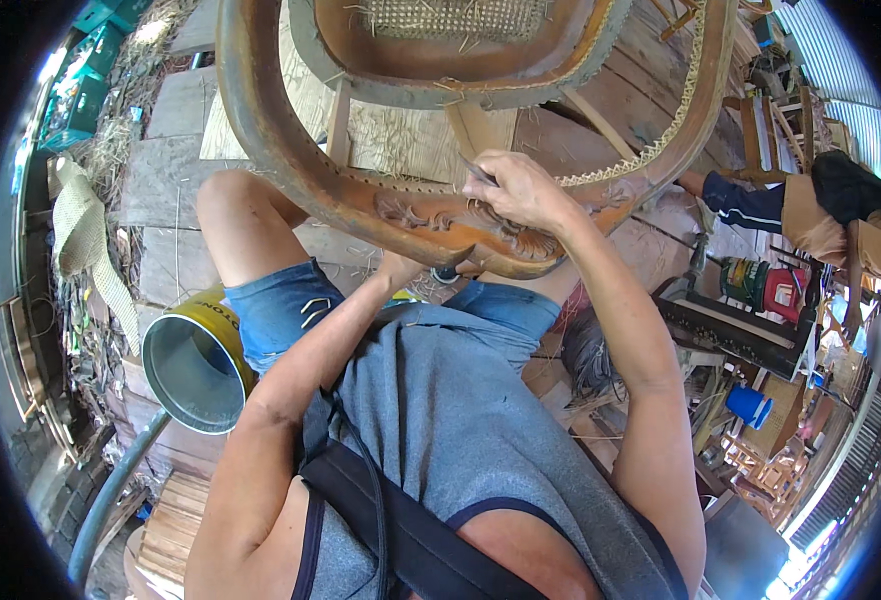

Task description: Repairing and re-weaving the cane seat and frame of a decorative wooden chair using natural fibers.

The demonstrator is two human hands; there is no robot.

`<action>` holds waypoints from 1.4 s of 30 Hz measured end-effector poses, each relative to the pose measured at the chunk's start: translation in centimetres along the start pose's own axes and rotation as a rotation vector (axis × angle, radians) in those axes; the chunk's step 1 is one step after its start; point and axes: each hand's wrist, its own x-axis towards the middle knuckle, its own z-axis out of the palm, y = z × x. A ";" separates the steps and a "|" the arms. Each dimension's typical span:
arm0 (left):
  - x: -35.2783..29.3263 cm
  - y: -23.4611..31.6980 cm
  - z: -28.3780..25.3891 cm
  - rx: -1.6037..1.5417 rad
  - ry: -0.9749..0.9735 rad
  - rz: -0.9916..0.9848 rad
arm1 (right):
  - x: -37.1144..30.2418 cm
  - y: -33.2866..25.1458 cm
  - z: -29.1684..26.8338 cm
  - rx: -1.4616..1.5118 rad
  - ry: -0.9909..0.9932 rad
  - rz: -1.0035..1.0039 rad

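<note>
A brown wooden chair frame [346, 215] with a carved crest stands in front of me, its curved back rail tipped towards my lap. Small holes run along the rail's inner edge. Pale cane strands [661, 140] loop along its right side. My right hand [531, 190] is closed round a thin dark tool [481, 176] at the inner edge, above the carving; the tool's exact kind is unclear. Under the rail, my left hand [401, 268] reaches in from below, its fingers hidden by the wood. Beyond lies the rounded seat [361, 90] with a woven cane panel [451, 18].
An open yellow metal can [196, 365] stands by my left leg. A strip of woven cane [86, 225] lies at the far left, near green crates [81, 85]. Another person [811, 215] is at the right, near a dark wooden piece [741, 325] and a blue container [749, 406].
</note>
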 end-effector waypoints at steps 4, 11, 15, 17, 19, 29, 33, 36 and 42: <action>0.0 0.0 0.5 0.013 0.115 0.188 | 0.4 0.8 0.8 -0.077 0.107 0.084; -1.0 1.4 -0.5 -0.054 0.030 -0.049 | 1.6 1.5 -1.6 0.084 0.586 -0.013; -0.9 1.4 -0.7 -0.040 0.155 0.083 | 1.0 -0.6 0.1 -0.008 -0.085 -0.066; -0.9 2.0 -0.9 -0.084 0.155 0.073 | 1.5 -0.9 0.2 -0.014 -0.082 -0.026; -1.0 2.6 -1.3 -0.125 0.155 0.060 | 1.3 -1.2 0.3 -0.035 -0.063 -0.020; -0.1 0.6 -0.4 -0.281 0.114 0.057 | 2.2 1.0 -4.5 -0.227 0.568 -0.093; 0.4 0.6 0.2 -0.199 -0.053 0.090 | 1.2 0.9 -2.1 -0.206 -0.153 0.018; 0.8 0.5 1.7 -0.677 -0.074 0.057 | 0.4 0.0 -1.4 -0.084 -0.194 0.080; 1.1 -1.9 1.6 -0.618 -0.098 0.112 | 0.5 1.8 0.4 -0.187 0.085 -0.050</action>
